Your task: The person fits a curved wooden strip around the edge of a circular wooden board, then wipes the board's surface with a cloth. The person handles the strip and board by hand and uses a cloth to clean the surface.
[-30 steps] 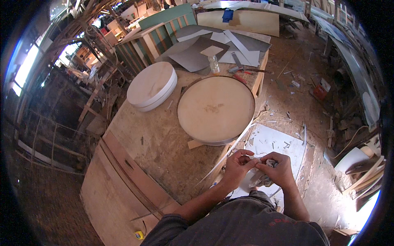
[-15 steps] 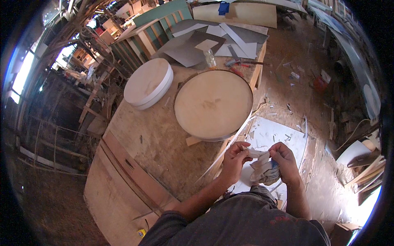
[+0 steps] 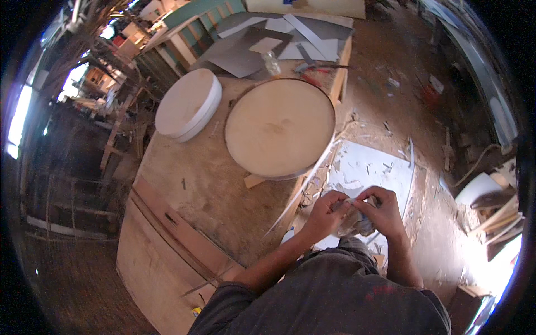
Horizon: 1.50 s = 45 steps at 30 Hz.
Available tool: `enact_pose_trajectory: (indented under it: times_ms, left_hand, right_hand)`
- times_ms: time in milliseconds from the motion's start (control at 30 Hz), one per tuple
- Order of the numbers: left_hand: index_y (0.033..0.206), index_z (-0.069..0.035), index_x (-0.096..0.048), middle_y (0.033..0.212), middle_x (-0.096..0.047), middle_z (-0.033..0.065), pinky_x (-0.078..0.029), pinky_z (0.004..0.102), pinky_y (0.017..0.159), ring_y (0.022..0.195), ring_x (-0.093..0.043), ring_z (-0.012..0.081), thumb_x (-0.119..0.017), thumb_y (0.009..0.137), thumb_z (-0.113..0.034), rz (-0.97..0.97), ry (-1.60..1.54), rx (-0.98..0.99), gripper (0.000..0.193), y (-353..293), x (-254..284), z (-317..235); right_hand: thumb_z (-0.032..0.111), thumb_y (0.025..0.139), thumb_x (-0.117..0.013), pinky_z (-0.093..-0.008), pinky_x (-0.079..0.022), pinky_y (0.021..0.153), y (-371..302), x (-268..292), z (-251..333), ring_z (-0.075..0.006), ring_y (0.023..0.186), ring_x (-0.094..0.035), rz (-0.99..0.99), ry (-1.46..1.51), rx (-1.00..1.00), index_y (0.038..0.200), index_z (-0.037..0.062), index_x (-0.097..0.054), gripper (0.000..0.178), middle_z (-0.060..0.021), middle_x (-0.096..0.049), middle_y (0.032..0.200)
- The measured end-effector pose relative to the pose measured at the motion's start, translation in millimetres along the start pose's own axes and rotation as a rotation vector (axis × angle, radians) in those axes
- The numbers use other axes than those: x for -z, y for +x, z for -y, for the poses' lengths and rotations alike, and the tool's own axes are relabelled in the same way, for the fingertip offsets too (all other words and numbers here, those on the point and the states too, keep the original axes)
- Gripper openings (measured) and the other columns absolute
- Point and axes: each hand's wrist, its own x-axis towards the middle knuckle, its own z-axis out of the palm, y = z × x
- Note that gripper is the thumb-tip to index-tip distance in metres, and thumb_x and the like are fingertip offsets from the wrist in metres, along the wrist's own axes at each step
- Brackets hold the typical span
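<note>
In front of my body, I have a pale crumpled cloth [image 3: 352, 223] between my hands. The fingers and thumb of my left hand [image 3: 326, 215] pinch one edge of it. My right hand [image 3: 382, 211] pinches the cloth close beside the left fingertips, and the rest hangs in folds below. Fingers cover part of the cloth. Ahead of my hands, on the workbench [image 3: 212, 184], lies a large round wooden panel [image 3: 279, 128] with a dark rim. A smaller round piece [image 3: 187, 106] with a white side band rests to its left.
Grey and white sheets [image 3: 312, 36] cover the bench's far end, near a clear bottle [image 3: 272, 64] and a hand tool [image 3: 306, 58]. A thin white strip [image 3: 301, 192] runs along the bench edge. Scraps litter a white board [image 3: 371, 167] at the right. A yellow item [image 3: 196, 311] sits near my left elbow.
My hands have come closer together, and the stretch of cloth between them has bunched up. The whole view has shifted slightly, moving the bench up and left in the picture.
</note>
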Motion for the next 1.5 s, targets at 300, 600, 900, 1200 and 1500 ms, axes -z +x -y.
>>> enact_pose_trajectory:
  times_ms: [300,600,900,1200,1500]
  left_hand:
    - [0.098,-0.002,-0.065,0.084,-0.063,0.0003,-0.048,0.0252,0.071,0.078,-0.058,0.0064,-0.058,0.105,-0.011,0.032,-0.385,0.214,0.014,3,3,-13]
    - [0.096,-0.001,-0.065,0.083,-0.065,0.0034,-0.05,0.0262,0.069,0.072,-0.061,0.0096,-0.058,0.1,-0.007,-0.242,-0.428,0.245,0.011,4,6,-18]
    - [0.097,0.001,-0.064,0.089,-0.068,0.0075,-0.054,0.0301,0.073,0.078,-0.065,0.0128,-0.056,0.1,-0.006,-0.053,-0.454,0.282,0.011,3,10,-13]
    - [0.111,0.003,-0.064,0.111,-0.07,0.0143,-0.06,0.0398,0.091,0.101,-0.071,0.0233,-0.055,0.103,-0.009,0.014,-0.777,0.351,0.017,7,6,-1]
    - [0.123,0.006,-0.063,0.116,-0.069,0.013,-0.058,0.0331,0.092,0.106,-0.069,0.0202,-0.056,0.105,-0.009,0.045,-0.62,0.42,0.024,5,-2,23]
  right_hand:
    - [0.004,0.091,-0.077,-0.032,-0.055,0.078,4,-3,21,-0.0155,0.088,-0.071,0.034,-0.099,0.186,0.104,-0.0006,-0.077,0.014,-0.012,-0.077,0.093]
    - [0.003,0.097,-0.067,-0.0312,-0.055,0.077,8,-13,-5,-0.0117,0.088,-0.066,-0.296,0.117,0.113,0.105,0.002,-0.065,0.008,-0.0062,-0.072,0.096]
    - [0.014,0.1,-0.068,-0.0308,-0.053,0.09,24,14,-49,-0.0158,0.099,-0.068,-0.663,0.075,0.05,0.121,-0.0038,-0.073,0.028,-0.0126,-0.077,0.108]
    - [0.037,0.091,-0.08,-0.0334,-0.049,0.099,4,-2,-65,-0.0209,0.108,-0.064,-0.062,0.642,-0.18,0.148,-0.0032,-0.053,0.074,-0.0066,-0.064,0.117]
    - [0.023,0.108,-0.059,-0.0356,-0.052,0.105,-15,-58,-85,-0.0204,0.122,-0.062,0.177,0.889,-0.472,0.15,0.0059,-0.047,0.047,-0.0106,-0.06,0.137]
